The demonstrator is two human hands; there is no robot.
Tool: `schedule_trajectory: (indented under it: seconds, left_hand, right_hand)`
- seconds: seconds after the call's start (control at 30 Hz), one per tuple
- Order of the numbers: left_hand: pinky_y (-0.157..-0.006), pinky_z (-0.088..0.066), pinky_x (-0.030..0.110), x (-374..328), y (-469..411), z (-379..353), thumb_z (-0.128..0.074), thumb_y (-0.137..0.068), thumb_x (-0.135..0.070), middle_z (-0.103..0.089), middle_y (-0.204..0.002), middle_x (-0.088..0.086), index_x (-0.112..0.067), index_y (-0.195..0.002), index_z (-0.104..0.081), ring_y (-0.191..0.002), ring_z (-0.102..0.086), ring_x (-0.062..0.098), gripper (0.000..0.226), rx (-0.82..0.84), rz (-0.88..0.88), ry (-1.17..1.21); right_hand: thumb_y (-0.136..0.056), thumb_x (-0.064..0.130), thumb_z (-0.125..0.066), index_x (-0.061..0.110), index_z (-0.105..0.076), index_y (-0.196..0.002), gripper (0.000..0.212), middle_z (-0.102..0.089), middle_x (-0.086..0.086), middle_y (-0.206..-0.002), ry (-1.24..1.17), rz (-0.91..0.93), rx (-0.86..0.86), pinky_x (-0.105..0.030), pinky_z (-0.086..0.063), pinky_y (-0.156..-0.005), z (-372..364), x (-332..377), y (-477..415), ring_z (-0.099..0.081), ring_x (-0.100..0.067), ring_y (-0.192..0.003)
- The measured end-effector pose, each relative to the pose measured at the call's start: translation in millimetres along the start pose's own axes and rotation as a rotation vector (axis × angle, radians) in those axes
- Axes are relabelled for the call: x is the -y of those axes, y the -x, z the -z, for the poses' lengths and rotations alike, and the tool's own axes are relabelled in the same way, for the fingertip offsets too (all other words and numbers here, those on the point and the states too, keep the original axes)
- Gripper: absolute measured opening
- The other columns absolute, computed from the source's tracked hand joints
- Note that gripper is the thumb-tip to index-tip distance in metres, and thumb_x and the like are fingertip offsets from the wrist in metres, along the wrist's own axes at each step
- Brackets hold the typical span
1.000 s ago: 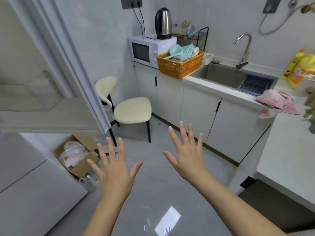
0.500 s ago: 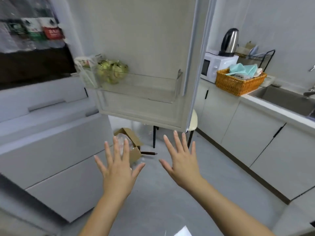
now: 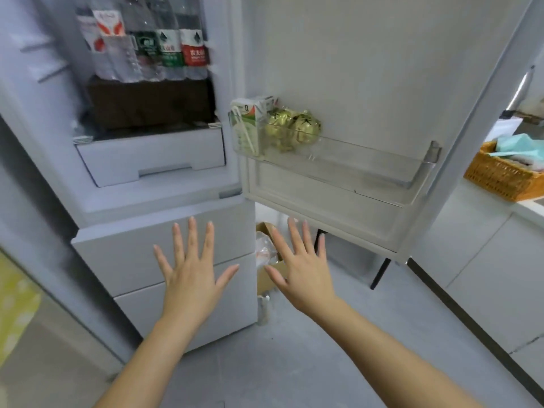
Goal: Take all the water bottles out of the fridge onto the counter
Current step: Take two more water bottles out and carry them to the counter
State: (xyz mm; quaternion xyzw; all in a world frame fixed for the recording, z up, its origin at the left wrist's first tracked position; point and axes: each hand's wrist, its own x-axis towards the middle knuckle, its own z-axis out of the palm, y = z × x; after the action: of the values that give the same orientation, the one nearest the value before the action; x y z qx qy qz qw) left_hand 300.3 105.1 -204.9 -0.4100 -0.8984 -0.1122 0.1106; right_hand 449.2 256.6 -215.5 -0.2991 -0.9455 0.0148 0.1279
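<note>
Fridge [image 3: 153, 198] stands open, door [image 3: 368, 69] swung out to the right. Water bottles [image 3: 153, 45] sit upright in a tight row on a dark shelf high in the main compartment, packed shoulder to shoulder; looks like 5 or so, w/ red, green & white labels, exact count unclear since tops are cut off by the frame edge. None visible on the counter [image 3: 527, 206] yet, so the job looks barely begun.

Left hand [image 3: 191, 272] & right hand [image 3: 303, 269] both hover low in front of the lower drawers, palms down, fingers spread wide apart, holding nothing. Well below the bottles.

Step in hand, as I judge it: reach up for the 1st bottle. To do it well:
- Go for an end bottle, prob. the red-label one nearest the door side; more room for fingers there.
- Grip around the body under the label, not the cap; thin plastic may flex.
- Pull straight out & level so neighbours don't topple.
- Mind the door bin [image 3: 338, 160] w/ carton [image 3: 245, 128] & gold-wrapped items [image 3: 291, 128] when swinging right toward the counter by the wicker basket [image 3: 497, 178].
</note>
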Motion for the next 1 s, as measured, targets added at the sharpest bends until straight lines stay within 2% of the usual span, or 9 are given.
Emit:
schedule_trajectory:
  seconds: [0.1,0.2,0.27,0.33,0.4,0.47,0.63,0.73,1.0]
  left_hand:
    - [-0.11,0.011,0.062,27.9,-29.9,0.9,-0.016,-0.08,-0.074,0.022,-0.159,0.007,-0.022,-0.153,0.008,-0.144,0.028,0.03,0.093,0.004,0.077,-0.019]
    - [-0.112,0.011,0.062,58.9,-67.1,3.7,-0.016,-0.08,-0.075,0.024,-0.158,0.007,-0.023,-0.152,0.01,-0.144,0.028,0.029,0.092,-0.039,0.148,-0.036]
    - [-0.112,0.012,0.061,78.6,-90.5,4.9,-0.017,-0.081,-0.074,0.025,-0.158,0.005,-0.023,-0.152,0.012,-0.143,0.03,0.028,0.091,-0.069,0.193,-0.041]
    - [-0.112,0.013,0.06,95.8,-110.4,7.4,-0.019,-0.083,-0.074,0.025,-0.158,0.004,-0.024,-0.152,0.012,-0.143,0.03,0.026,0.09,-0.105,0.235,-0.037]
    - [-0.113,0.012,0.059,110.1,-127.5,11.4,-0.018,-0.083,-0.073,0.024,-0.158,0.004,-0.024,-0.151,0.013,-0.143,0.029,0.026,0.09,-0.131,0.277,-0.032]
    - [-0.115,0.011,0.057,125.1,-145.1,17.6,-0.016,-0.082,-0.073,0.026,-0.158,0.004,-0.024,-0.152,0.014,-0.143,0.03,0.027,0.09,-0.146,0.327,-0.013]
    - [-0.116,0.01,0.053,160.1,-200.3,32.6,-0.019,-0.084,-0.071,0.023,-0.159,0.007,-0.024,-0.154,0.01,-0.143,0.03,0.028,0.089,-0.211,0.337,0.041]
    - [-0.116,0.006,0.054,183.6,-248.9,38.1,-0.03,-0.089,-0.067,0.018,-0.161,0.007,-0.023,-0.154,0.006,-0.145,0.024,0.029,0.087,-0.263,0.292,0.043]
    - [-0.117,0.0,0.059,236.4,-387.4,61.5,-0.035,-0.092,-0.065,0.008,-0.162,0.008,-0.019,-0.154,0.006,-0.149,0.009,0.027,0.088,-0.274,0.213,0.085]
  right_hand:
    - [-0.091,0.063,-0.019,0.035,0.0,-0.154,0.072,0.001,-0.008,-0.165,-0.028,0.073,-0.001,-0.058,0.001,-0.116,-8.1,19.5,-53.8,0.007,-0.034,-0.151]
    - [-0.095,0.062,-0.022,0.036,0.012,-0.153,0.072,0.019,-0.005,-0.163,-0.03,0.164,0.004,-0.058,0.007,-0.118,-11.5,41.6,-111.6,0.022,-0.032,-0.148]
    - [-0.099,0.059,-0.028,0.036,0.014,-0.154,0.073,0.026,-0.004,-0.161,-0.051,0.212,0.014,-0.056,0.01,-0.119,-10.0,57.6,-146.2,0.026,-0.03,-0.147]
    - [-0.098,0.059,-0.028,0.035,0.012,-0.154,0.073,0.024,-0.004,-0.162,-0.073,0.258,-0.009,-0.056,0.01,-0.119,-9.8,74.7,-178.0,0.024,-0.03,-0.148]
    - [-0.094,0.062,-0.02,0.036,0.012,-0.153,0.072,0.019,-0.005,-0.163,-0.086,0.304,-0.032,-0.055,0.01,-0.117,-10.4,90.2,-204.8,0.021,-0.031,-0.149]
    - [-0.091,0.063,-0.016,0.038,0.019,-0.15,0.073,0.021,-0.004,-0.162,-0.083,0.328,-0.021,-0.054,0.013,-0.116,-11.8,105.4,-229.0,0.022,-0.03,-0.148]
    - [-0.097,0.062,-0.022,0.037,0.017,-0.152,0.072,0.026,-0.002,-0.161,-0.112,0.302,-0.038,-0.053,0.01,-0.119,-7.7,135.5,-287.7,0.026,-0.028,-0.147]
    - [-0.099,0.059,-0.029,0.036,0.014,-0.153,0.072,0.026,-0.002,-0.161,-0.146,0.26,-0.073,-0.054,0.007,-0.119,-3.1,153.7,-332.8,0.024,-0.028,-0.148]
    - [-0.1,0.052,-0.037,0.033,0.005,-0.156,0.072,0.012,0.001,-0.165,-0.207,0.116,-0.143,-0.059,-0.001,-0.12,12.2,193.5,-456.1,0.015,-0.026,-0.151]
